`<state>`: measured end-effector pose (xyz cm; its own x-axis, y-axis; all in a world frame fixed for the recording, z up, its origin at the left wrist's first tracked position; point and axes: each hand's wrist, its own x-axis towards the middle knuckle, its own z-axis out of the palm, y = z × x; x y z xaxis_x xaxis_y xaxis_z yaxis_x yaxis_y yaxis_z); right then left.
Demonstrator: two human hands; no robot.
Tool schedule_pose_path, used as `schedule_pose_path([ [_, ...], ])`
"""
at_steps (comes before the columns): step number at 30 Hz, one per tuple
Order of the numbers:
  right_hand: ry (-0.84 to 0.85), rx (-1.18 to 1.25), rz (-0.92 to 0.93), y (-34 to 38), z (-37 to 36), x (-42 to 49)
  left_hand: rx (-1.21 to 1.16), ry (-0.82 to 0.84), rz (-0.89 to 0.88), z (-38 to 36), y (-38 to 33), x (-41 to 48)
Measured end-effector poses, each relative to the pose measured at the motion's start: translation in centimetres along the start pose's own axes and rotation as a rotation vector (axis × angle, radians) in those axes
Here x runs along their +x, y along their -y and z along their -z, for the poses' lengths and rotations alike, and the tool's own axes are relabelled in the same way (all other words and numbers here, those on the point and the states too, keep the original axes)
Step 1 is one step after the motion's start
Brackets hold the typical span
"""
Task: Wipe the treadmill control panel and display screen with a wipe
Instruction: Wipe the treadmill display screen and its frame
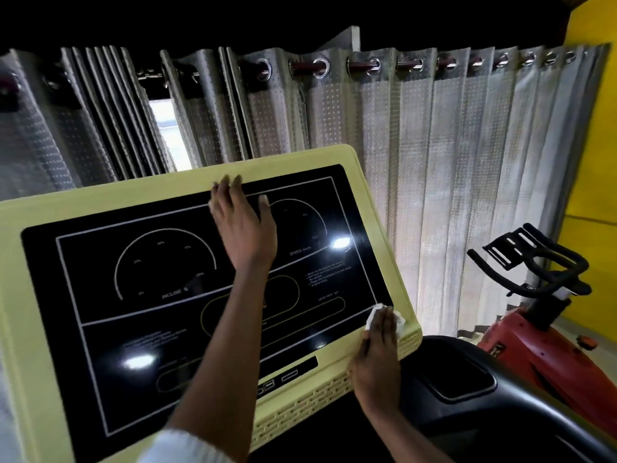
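The treadmill control panel [300, 162] has a pale yellow frame round a black glossy display screen [140, 322] with white dial markings. My left hand [243, 222] lies flat with straight fingers on the upper middle of the screen, fingertips reaching the yellow top edge. My right hand [379, 349] presses a white wipe [399, 320] with straight fingers against the lower right corner of the panel, where screen meets frame. Most of the wipe is hidden under the fingers.
A black treadmill side console [467, 385] with a recessed tray sits right of the panel. A red exercise bike [547, 342] with black handlebars stands further right. Grey curtains [450, 162] hang behind, and a yellow wall [594, 128] is at far right.
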<state>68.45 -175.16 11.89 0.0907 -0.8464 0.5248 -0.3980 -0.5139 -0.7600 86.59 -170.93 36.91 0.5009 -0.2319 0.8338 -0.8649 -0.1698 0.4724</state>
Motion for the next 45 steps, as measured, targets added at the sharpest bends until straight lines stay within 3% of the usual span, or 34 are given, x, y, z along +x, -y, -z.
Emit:
schedule_pose_path([
  [4,-0.081,0.017,-0.151,-0.4,0.5,3.2,-0.077,-0.227,0.264,4.1,3.3,-7.9],
  [10,0.072,-0.035,0.153,1.9,-0.1,-3.7,0.144,-0.478,0.536,10.6,8.7,-17.3],
  [12,0.087,-0.015,0.085,1.4,-0.1,-2.1,0.268,-0.502,0.66,13.7,10.8,-19.6],
  [14,0.012,0.036,-0.068,2.0,-0.5,-0.2,0.371,-0.47,0.777,16.7,13.0,-21.0],
  [16,-0.025,0.057,-0.097,3.8,-0.9,-1.0,0.404,-0.399,0.848,18.9,14.8,-21.7],
  [21,0.135,0.014,0.204,6.0,-1.3,-7.6,0.271,-0.239,0.891,22.0,16.6,-21.3],
  [25,0.005,0.062,-0.082,6.6,-2.0,-4.5,0.16,-0.148,0.796,23.5,16.5,-22.2],
  [27,-0.023,0.075,-0.127,8.6,-2.9,-6.3,0.069,-0.116,0.785,24.0,16.3,-22.7],
  [32,0.137,0.055,0.16,11.9,-4.7,-14.2,-0.088,-0.026,0.741,25.3,18.2,-23.4],
  [38,0.009,0.101,-0.155,13.3,-5.9,-11.8,-0.151,0.109,0.793,27.0,20.8,-23.7],
  [43,0.164,0.044,0.161,17.3,-7.0,-20.6,-0.289,0.198,0.805,28.4,21.5,-23.6],
  [45,0.181,0.038,0.172,17.3,-7.2,-20.4,-0.351,0.236,0.786,29.0,21.8,-23.5],
])
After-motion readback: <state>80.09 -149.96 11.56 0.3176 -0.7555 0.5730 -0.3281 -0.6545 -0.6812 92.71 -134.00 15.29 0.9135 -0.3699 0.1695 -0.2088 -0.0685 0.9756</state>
